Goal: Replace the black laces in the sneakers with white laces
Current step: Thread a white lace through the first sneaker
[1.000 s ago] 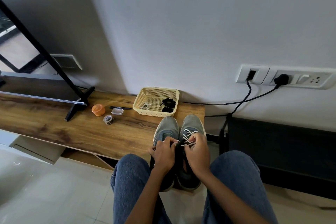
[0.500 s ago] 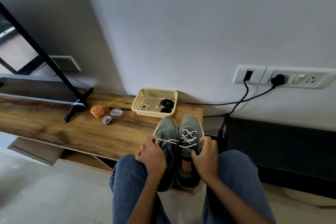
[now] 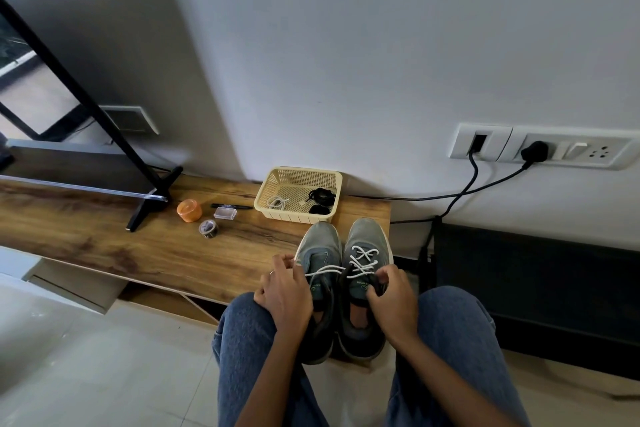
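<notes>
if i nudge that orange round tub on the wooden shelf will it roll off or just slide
The orange tub seems to stand on a flat end on the wooden shelf, so a gentle nudge would probably slide it, not roll it. It looks like small plastic, so likely light and easy to shift. Tipped onto its curved side, it could roll toward the tape roll.

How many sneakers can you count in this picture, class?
2. The left sneaker and the right sneaker stand side by side at the wooden shelf's right end, toes toward the basket.
</notes>
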Demonstrator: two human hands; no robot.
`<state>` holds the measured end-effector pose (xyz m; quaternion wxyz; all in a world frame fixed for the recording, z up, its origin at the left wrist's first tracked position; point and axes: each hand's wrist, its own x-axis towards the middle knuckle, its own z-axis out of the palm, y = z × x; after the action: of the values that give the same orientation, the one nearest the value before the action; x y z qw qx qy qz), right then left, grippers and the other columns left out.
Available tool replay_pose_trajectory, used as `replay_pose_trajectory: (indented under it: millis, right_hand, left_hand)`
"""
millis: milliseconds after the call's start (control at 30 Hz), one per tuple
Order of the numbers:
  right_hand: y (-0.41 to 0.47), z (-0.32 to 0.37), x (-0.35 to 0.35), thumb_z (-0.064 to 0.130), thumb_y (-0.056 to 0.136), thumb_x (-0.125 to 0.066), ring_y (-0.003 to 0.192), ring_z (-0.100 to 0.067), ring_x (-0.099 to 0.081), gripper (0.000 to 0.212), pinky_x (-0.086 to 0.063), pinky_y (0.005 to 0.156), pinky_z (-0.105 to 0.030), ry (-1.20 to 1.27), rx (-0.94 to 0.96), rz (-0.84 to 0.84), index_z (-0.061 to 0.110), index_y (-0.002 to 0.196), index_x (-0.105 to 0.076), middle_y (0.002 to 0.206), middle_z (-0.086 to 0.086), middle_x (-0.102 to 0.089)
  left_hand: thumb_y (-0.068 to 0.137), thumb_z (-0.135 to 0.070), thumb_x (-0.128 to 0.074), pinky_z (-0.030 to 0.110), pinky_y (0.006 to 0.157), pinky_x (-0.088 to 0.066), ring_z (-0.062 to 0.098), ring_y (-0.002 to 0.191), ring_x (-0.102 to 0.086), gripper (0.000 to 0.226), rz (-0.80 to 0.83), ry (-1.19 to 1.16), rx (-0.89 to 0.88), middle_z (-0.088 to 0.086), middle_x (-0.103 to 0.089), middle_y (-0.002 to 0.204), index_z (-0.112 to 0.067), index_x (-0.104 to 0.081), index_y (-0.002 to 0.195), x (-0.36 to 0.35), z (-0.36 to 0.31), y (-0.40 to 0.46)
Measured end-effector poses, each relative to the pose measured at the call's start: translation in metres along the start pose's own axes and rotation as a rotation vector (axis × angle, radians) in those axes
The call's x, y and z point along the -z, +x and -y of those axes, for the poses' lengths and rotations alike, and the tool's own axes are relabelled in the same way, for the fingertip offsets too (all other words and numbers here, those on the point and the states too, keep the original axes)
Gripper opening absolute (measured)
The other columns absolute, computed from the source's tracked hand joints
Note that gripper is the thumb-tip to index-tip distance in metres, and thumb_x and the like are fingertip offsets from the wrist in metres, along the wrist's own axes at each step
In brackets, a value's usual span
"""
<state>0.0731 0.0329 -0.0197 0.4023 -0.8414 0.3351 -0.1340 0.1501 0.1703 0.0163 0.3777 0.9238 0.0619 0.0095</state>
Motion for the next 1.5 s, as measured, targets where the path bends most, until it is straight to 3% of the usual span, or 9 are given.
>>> replay_pose_trajectory:
  millis: [233,500,633,833,1000,1067,1200,1300,1500]
  right_hand:
    - [0.001,-0.002,-0.001,0.010,0.078,-0.067,0.080,-0.011,-0.052,0.018,-0.045,0.067,-0.027,0.013,0.015,0.017,0.017,0.091,-0.056,0.092,0.004,-0.052]
    - [0.005,-0.006,-0.003,0.009,0.078,-0.069,0.078,-0.008,-0.050,0.019,-0.033,0.059,-0.009,0.038,0.031,0.026,0.015,0.091,-0.058,0.093,0.002,-0.053]
    - [0.006,-0.007,-0.003,0.009,0.077,-0.070,0.079,-0.008,-0.050,0.019,-0.033,0.059,-0.007,0.040,0.031,0.033,0.016,0.090,-0.058,0.092,0.002,-0.054]
    - [0.006,-0.012,-0.002,0.011,0.077,-0.072,0.079,-0.008,-0.052,0.018,-0.035,0.061,-0.008,0.066,0.029,0.023,0.016,0.089,-0.059,0.091,0.002,-0.057]
    - [0.007,-0.013,-0.001,0.013,0.078,-0.071,0.078,-0.007,-0.050,0.017,-0.034,0.060,-0.008,0.050,0.030,0.031,0.017,0.088,-0.058,0.090,0.003,-0.056]
    - [0.007,-0.013,-0.001,0.014,0.078,-0.071,0.077,-0.006,-0.050,0.016,-0.033,0.059,-0.009,0.053,0.021,0.029,0.016,0.087,-0.058,0.089,0.003,-0.056]
    - [0.008,-0.015,-0.002,0.018,0.080,-0.070,0.079,-0.010,-0.055,0.012,-0.036,0.063,-0.018,0.054,-0.009,0.028,0.015,0.086,-0.060,0.089,0.001,-0.059]
    - [0.008,-0.016,-0.002,0.018,0.080,-0.070,0.080,-0.011,-0.057,0.011,-0.040,0.067,-0.021,0.056,-0.015,0.026,0.015,0.088,-0.063,0.089,0.001,-0.062]
    - [0.012,-0.018,0.003,0.019,0.081,-0.068,0.076,-0.013,-0.060,0.006,-0.046,0.068,-0.027,0.079,-0.006,0.057,0.016,0.082,-0.063,0.082,0.002,-0.064]
  left_hand:
    - [0.099,-0.038,-0.042,0.042,0.105,-0.018,0.019,0.132,-0.029,0.024,0.313,0.395,-0.235,-0.005,-0.052,0.130,-0.035,-0.059,0.116,-0.010,-0.008,0.019]
    - [0.096,-0.034,-0.048,0.041,0.106,-0.022,0.025,0.124,-0.036,0.017,0.477,0.466,-0.259,0.000,-0.058,0.121,-0.025,-0.062,0.093,-0.007,-0.015,0.035]
    - [0.097,-0.033,-0.046,0.042,0.107,-0.023,0.021,0.118,-0.044,0.017,0.402,0.369,-0.226,-0.001,-0.065,0.108,-0.029,-0.054,0.083,-0.004,-0.018,0.036]
    - [0.095,-0.038,-0.050,0.031,0.076,-0.012,0.011,0.100,-0.056,0.019,0.286,0.313,-0.241,-0.013,-0.067,0.097,-0.032,-0.069,0.094,0.015,-0.031,0.040]
    - [0.093,-0.027,-0.060,0.024,0.069,-0.040,0.002,0.069,-0.062,0.013,0.294,-0.047,-0.298,-0.013,-0.071,0.079,-0.025,-0.073,0.092,0.047,-0.034,0.058]
    - [0.091,-0.028,-0.063,0.026,0.069,-0.042,-0.004,0.058,-0.057,0.010,0.278,-0.114,-0.323,-0.014,-0.071,0.075,-0.027,-0.072,0.089,0.059,-0.038,0.059]
    - [0.084,-0.018,-0.072,0.020,0.069,-0.055,0.008,0.072,-0.069,0.005,0.277,-0.380,-0.359,-0.006,-0.073,0.077,-0.021,-0.074,0.088,0.065,-0.052,0.044]
    - [0.080,-0.014,-0.075,0.028,0.075,-0.057,0.019,0.080,-0.070,0.011,0.368,-0.508,-0.341,-0.003,-0.074,0.080,-0.023,-0.074,0.085,0.053,-0.056,0.031]
    - [0.080,-0.009,-0.076,0.020,0.073,-0.053,0.011,0.080,-0.069,0.014,0.569,-0.501,-0.339,-0.004,-0.075,0.083,-0.016,-0.076,0.091,0.016,-0.050,0.009]
